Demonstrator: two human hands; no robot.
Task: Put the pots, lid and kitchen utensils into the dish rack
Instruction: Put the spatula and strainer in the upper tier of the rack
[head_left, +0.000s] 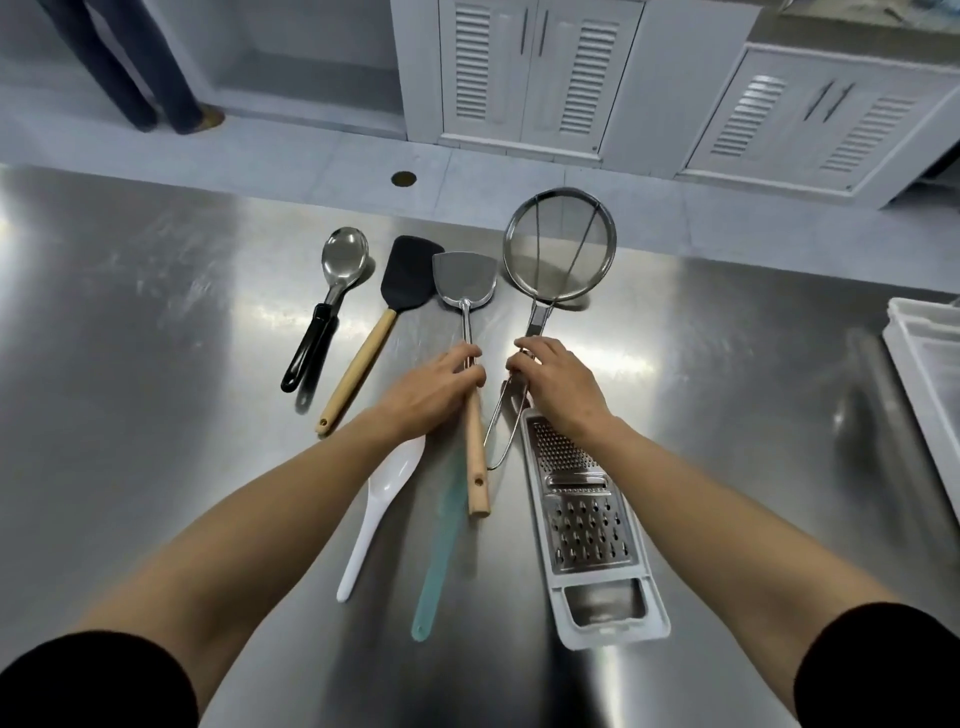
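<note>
Several utensils lie on a steel counter (156, 312). My left hand (436, 389) grips the wooden-handled steel turner (465, 280) by its shaft. My right hand (558, 384) grips the wire handle of the round mesh strainer (561, 244). To the left lie a steel spoon with a black handle (337, 270) and a black spatula with a wooden handle (405, 275). Nearer me lie a white rice paddle (374, 514), a teal silicone spatula (441, 540) and a flat grater in a grey frame (587, 525). A white dish rack (930, 358) shows at the right edge.
Beyond the counter's far edge is a tiled floor with a round drain (403, 178) and white louvred cabinets (530, 67). A person's legs (150, 67) stand at the top left.
</note>
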